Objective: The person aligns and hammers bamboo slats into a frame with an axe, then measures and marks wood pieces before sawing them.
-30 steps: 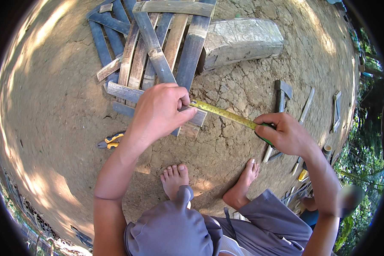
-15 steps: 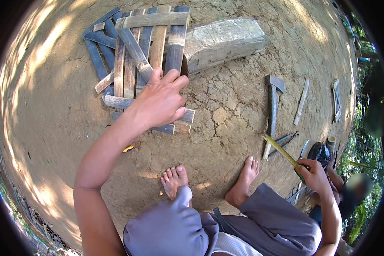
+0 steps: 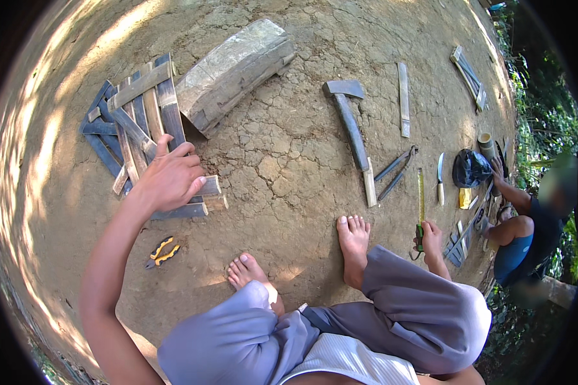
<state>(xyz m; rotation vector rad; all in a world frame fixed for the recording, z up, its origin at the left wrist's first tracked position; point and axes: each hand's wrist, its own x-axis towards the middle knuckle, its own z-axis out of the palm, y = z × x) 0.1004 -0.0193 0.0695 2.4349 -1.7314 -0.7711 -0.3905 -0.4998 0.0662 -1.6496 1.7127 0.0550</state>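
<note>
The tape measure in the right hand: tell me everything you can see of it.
The tape measure has a dark case with green on it, gripped in the right hand low beside the right knee. Its yellow blade is pulled out, running straight away from the person over the cracked dirt ground, its tip ending near the pincers and the knife. The blade looks stiff and unkinked. Whether it rests on the soil or hovers cannot be told.

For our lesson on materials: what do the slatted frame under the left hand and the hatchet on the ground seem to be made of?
Slatted frame: flat strips, probably wood, some bluish-grey, some bare tan; straight cut edges and a weathered matt surface suggest it. Hatchet: head looks like dull grey metal, unpolished; the handle is dark and pale at its end, likely wood, though that is less certain.
</note>
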